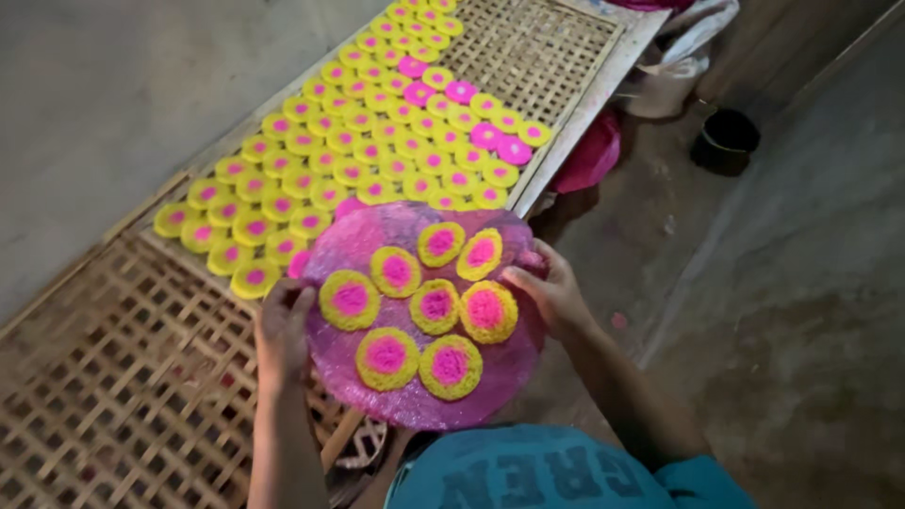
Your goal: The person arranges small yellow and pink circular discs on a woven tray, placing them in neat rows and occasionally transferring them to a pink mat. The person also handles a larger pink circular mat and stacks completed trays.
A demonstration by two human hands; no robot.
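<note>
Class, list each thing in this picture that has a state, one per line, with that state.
Pink round tray: held level, carrying seven discs.
Left hand: gripping tray's left edge.
Right hand: gripping tray's right edge.
Bamboo rack: partly covered with discs.
Black pot: upright on floor.

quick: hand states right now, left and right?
Left hand: closed on the left edge of the pink round tray, which carries yellow-and-pink discs.
Right hand: gripping the tray's right edge.
</note>
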